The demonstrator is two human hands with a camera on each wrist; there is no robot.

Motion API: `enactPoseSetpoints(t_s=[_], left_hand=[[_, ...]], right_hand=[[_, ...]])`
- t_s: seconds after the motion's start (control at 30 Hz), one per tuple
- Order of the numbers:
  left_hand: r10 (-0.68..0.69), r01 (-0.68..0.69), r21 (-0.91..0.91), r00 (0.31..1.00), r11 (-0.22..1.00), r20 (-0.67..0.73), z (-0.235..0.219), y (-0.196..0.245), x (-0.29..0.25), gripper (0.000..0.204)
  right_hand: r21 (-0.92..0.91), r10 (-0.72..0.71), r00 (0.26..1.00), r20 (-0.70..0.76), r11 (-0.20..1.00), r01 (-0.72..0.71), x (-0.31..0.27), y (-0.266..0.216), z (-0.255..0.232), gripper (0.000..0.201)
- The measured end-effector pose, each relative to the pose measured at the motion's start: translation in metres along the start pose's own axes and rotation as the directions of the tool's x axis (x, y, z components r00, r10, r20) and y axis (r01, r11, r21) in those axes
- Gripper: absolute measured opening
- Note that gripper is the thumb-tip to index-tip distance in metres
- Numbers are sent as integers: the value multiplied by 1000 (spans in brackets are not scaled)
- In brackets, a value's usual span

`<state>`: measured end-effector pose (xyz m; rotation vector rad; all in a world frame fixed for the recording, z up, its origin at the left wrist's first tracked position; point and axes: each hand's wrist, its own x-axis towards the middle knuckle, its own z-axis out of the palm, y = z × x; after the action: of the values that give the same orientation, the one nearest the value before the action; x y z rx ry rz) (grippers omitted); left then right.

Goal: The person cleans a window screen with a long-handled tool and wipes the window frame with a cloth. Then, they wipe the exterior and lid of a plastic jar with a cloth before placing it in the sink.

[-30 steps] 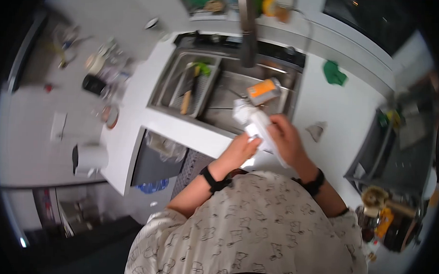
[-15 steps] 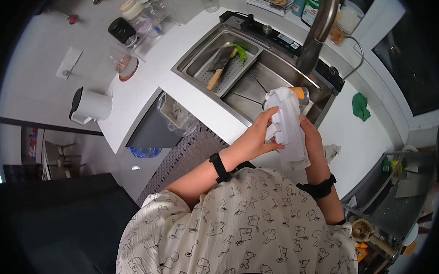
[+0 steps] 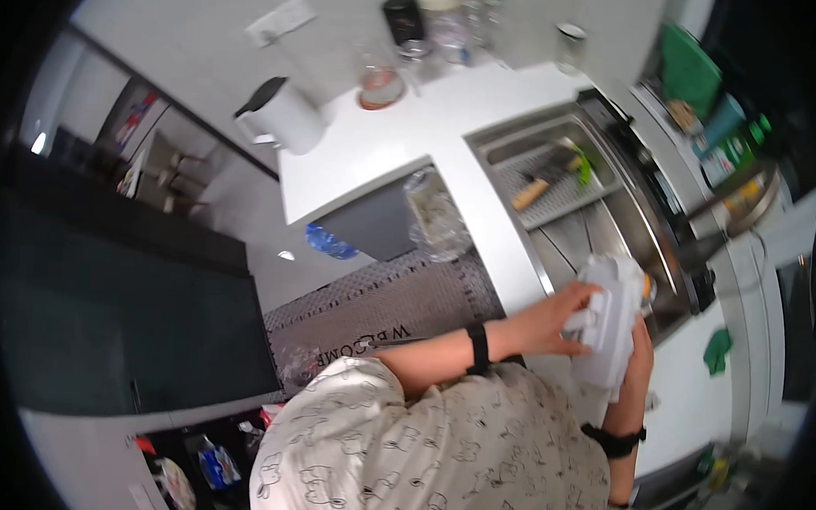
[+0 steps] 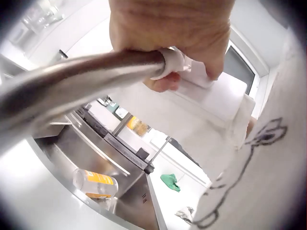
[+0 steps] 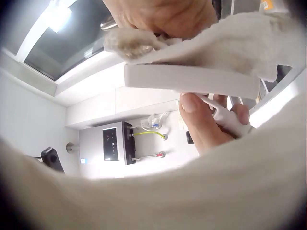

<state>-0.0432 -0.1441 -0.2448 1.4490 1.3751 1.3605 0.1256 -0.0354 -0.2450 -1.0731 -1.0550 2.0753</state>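
Observation:
I hold a flat white board [image 3: 611, 316] over the near edge of the sink [image 3: 571, 229], with a white cloth [image 3: 601, 374] draped around it. My left hand [image 3: 558, 321] grips the board's near side, its fingers [image 5: 206, 120] curled onto one face. My right hand [image 3: 641, 346] is mostly hidden behind the board and holds the cloth [image 5: 230, 33] against the other face. In the left wrist view a steel tube [image 4: 72, 86] crosses in front of my left hand [image 4: 172, 28].
A clear jar with an orange label [image 4: 96, 182] lies in the sink. A knife [image 3: 541, 183] rests in a perforated tray. A green rag [image 3: 717, 349] lies on the counter to the right. A white kettle [image 3: 282, 116] stands at the counter's left end; a mat [image 3: 378, 330] covers the floor.
The head view has swung left and now takes in the floor and dark cabinets. Both hands have kept hold of the board and cloth, now closer to the body at the sink's near edge.

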Motion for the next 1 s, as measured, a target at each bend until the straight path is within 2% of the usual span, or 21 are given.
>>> enactPoseSetpoints(t_s=[0.07, 0.2, 0.23, 0.33, 0.43, 0.5, 0.57, 0.6, 0.63, 0.67, 0.7, 0.73, 0.77, 0.8, 0.87, 0.93, 1.0], left_hand=[[-144, 144, 14, 989, 990, 13, -7, 9, -6, 80], [-123, 125, 97, 992, 987, -27, -19, 9, -14, 79], [-75, 80, 120, 996, 990, -46, -24, 8, -16, 78], [-125, 127, 157, 992, 979, -21, -36, 10, -19, 78], [-210, 211, 57, 977, 976, -26, -45, 11, -23, 78], [-206, 209, 54, 977, 976, -50, -49, 9, -25, 77], [-204, 207, 52, 977, 977, -63, -53, 9, -27, 77], [-200, 209, 70, 974, 976, -108, -57, 10, -28, 75], [-196, 211, 88, 969, 974, -150, -62, 11, -29, 73], [-202, 215, 85, 970, 973, -138, -69, 11, -32, 73], [-171, 202, 157, 967, 967, -189, -78, 11, -34, 72], [-132, 183, 221, 965, 958, -225, -87, 10, -34, 70], [-176, 236, 238, 953, 942, -248, -100, 16, -36, 70], [-216, 287, 256, 938, 923, -270, -118, 22, -37, 70], [-167, 289, 415, 937, 863, -305, -156, 27, -35, 71], [-140, 285, 504, 942, 815, -305, -190, 22, -29, 70], [-58, 232, 581, 951, 780, -303, -217, 12, -19, 70]], right_hand=[[72, 63, 998, 28, 995, -64, -4, -9, 15, 34], [61, 105, 993, 61, 992, -109, -9, -11, 36, 36], [66, 109, 992, 61, 991, -113, -7, -7, 37, 36], [50, 116, 990, 80, 991, -120, -2, -3, 44, 39], [18, 107, 987, 117, 994, -109, -1, -5, 59, 40], [7, 94, 987, 132, 995, -96, 3, -2, 62, 39], [-16, 100, 992, 81, 995, -99, 14, 11, 56, 40], [-11, 102, 992, 72, 995, -101, 15, 11, 58, 40], [67, 132, 989, 64, 988, -136, 18, 11, 62, 40], [145, 164, 985, 56, 975, -171, 21, 10, 65, 40], [152, 163, 986, 37, 974, -167, 26, 10, 67, 40], [280, 144, 985, 99, 946, -167, 35, 11, 64, 41], [398, 115, 984, 140, 903, -162, 40, 12, 52, 42], [381, 76, 982, 171, 914, -137, 49, 15, 34, 43], [371, 36, 979, 200, 922, -110, 52, 10, 22, 45], [433, -31, 987, 159, 900, -42, 37, 0, 43, 45], [483, -95, 989, 114, 875, 28, 29, -2, 52, 45]])
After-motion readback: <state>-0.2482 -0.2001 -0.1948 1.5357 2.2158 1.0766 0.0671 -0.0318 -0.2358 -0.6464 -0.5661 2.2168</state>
